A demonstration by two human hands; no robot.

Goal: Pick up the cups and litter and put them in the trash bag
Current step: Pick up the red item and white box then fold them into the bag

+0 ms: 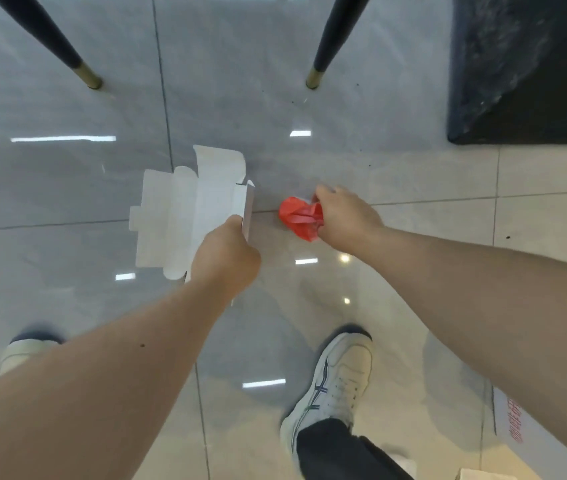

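Note:
A flattened white cardboard box (185,216) with open flaps is held over the grey tiled floor, and my left hand (224,256) grips its right edge. To its right lies a crumpled red paper or plastic scrap (297,216) at floor level. My right hand (342,218) is closed around the right side of that red scrap, with fingers hidden behind it. No trash bag or cups are visible.
Two dark chair legs with gold tips (91,79) (313,79) stand on the floor ahead. A dark marble block (531,81) fills the upper right. My white shoes (334,386) (22,351) stand below. A pale printed bag or sheet (517,424) lies at the lower right.

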